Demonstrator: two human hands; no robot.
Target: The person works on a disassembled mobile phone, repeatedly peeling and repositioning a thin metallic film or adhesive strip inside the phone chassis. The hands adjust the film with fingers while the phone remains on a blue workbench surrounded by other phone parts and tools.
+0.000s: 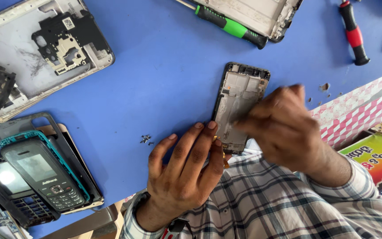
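At the centre of the blue worktop (169, 79) lies an opened grey phone frame (239, 104). The left hand (186, 170), fingers spread, steadies its 7 o'clock edge, while the blurred right hand (284, 128), fingers drawn together, presses its 4 o'clock side. Tiny loose screws (146, 140) lie at 9 o'clock and a green-handled screwdriver (231, 26) at 12; the hands cover the frame's lower end.

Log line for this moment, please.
left hand: fingertips steadying phone frame | right hand: on frame, blurred | screws: loose on mat

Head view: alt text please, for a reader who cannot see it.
Both hands, left hand and right hand, steady an opened phone frame on a blue table. Tiny screws, a keypad phone and screwdrivers lie nearby.
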